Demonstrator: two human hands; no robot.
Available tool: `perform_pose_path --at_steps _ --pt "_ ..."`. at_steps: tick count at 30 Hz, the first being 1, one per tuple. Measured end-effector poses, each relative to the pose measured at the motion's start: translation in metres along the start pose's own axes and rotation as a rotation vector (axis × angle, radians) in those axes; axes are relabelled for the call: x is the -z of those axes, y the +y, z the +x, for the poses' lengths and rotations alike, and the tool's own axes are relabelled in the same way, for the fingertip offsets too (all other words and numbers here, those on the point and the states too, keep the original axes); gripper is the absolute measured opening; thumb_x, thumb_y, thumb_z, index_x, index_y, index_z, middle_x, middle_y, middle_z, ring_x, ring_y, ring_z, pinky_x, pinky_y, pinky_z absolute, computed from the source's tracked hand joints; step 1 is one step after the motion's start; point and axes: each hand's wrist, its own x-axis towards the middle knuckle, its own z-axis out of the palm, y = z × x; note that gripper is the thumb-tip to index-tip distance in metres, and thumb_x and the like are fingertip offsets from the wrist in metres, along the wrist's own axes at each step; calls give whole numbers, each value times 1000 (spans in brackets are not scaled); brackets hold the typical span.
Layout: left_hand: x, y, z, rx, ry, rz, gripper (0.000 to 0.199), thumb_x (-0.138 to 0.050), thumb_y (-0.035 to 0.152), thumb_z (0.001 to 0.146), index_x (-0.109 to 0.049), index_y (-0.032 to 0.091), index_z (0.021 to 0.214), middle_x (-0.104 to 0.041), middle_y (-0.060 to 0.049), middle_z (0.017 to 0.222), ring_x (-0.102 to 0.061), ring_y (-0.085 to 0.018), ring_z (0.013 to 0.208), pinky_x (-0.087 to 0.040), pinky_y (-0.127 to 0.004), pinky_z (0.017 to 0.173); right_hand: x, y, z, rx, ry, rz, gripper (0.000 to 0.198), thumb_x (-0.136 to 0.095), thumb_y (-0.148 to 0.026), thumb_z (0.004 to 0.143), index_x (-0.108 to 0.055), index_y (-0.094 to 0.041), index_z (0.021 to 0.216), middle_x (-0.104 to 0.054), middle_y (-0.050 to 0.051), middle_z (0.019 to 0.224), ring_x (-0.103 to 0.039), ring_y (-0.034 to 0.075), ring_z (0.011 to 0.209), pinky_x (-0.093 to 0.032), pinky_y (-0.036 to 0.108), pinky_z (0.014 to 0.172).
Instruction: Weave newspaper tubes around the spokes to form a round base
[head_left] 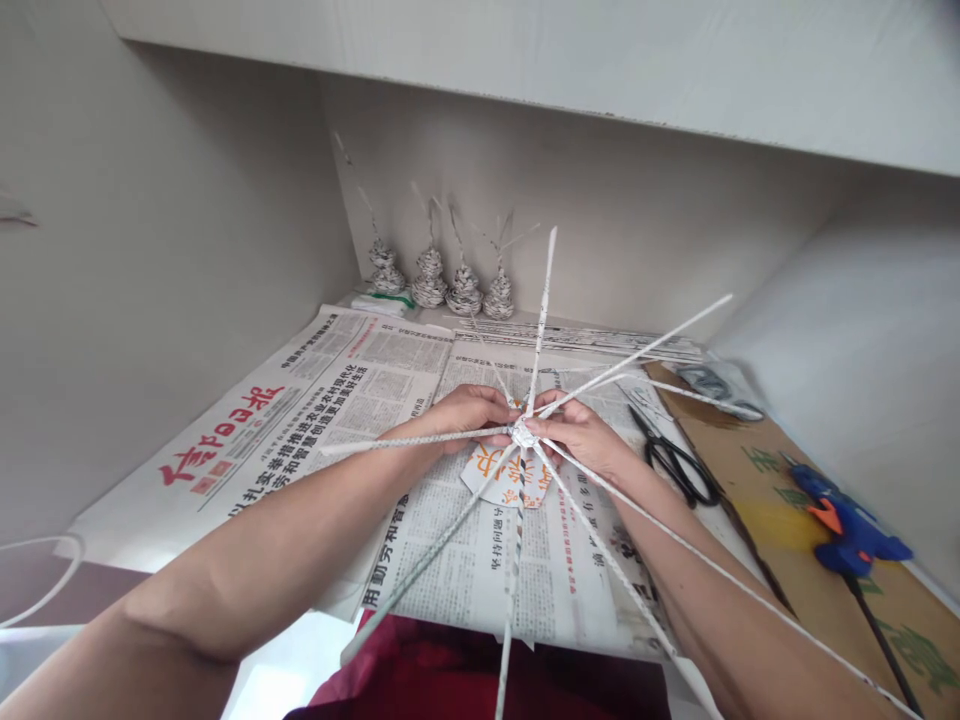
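Observation:
Both hands meet at the small woven centre [525, 432] of a star of rolled newspaper sticks, held above the table. My left hand [474, 412] pinches its left side, fingers closed. My right hand [581, 432] grips the right side with thumb and fingers. Several long paper sticks [541, 320] radiate outward from that centre, some passing over my forearms. Below the weave lies a pale rounded piece of card [499, 485] with orange characters. My fingertips partly hide the far side of the centre.
Newspaper sheets [315, 420] cover the table. Several woven paper gourds [430, 278] stand by the back wall, with loose paper sticks [600, 342] nearby. On the right are black scissors [679, 465], flattened cardboard [757, 500] and a blue glue gun [851, 520].

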Motion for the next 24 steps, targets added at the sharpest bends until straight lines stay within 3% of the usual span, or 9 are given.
perform_pose_path --at_steps 8,13,17,21,24 --pt "-4 -3 -2 -94 20 44 19 -74 12 62 -56 12 59 -58 0 50 -57 -11 44 -49 -21 46 0 0 0 -49 16 -4 40 -77 -38 64 -53 -20 90 -58 -6 56 -47 8 40 -37 19 36" --pt "-3 -9 1 -150 17 105 15 -74 15 63 -59 12 61 -60 -1 54 -58 -11 47 -51 -22 49 -9 -3 -1 -23 54 132 38 -77 -36 63 -57 -18 90 -59 -5 58 -48 7 43 -38 19 40" --pt "-5 -10 0 -155 12 119 16 -76 17 62 -61 12 62 -61 -2 54 -59 -11 47 -50 -22 49 -13 2 2 21 127 239 30 -76 -34 63 -58 -18 81 -62 -3 61 -56 11 51 -44 23 49" --pt "-8 -9 -2 -130 64 84 19 -78 17 59 -60 12 61 -60 -1 53 -59 -12 48 -51 -22 50 -11 9 6 38 226 183 21 -73 -29 65 -59 -19 75 -59 -5 56 -53 12 47 -41 24 47" --pt "-8 -10 -1 -133 93 89 21 -79 18 59 -58 13 60 -59 0 52 -59 -12 48 -51 -23 49 -9 13 8 61 226 143 15 -70 -27 66 -60 -18 74 -58 -5 56 -52 11 47 -40 25 48"
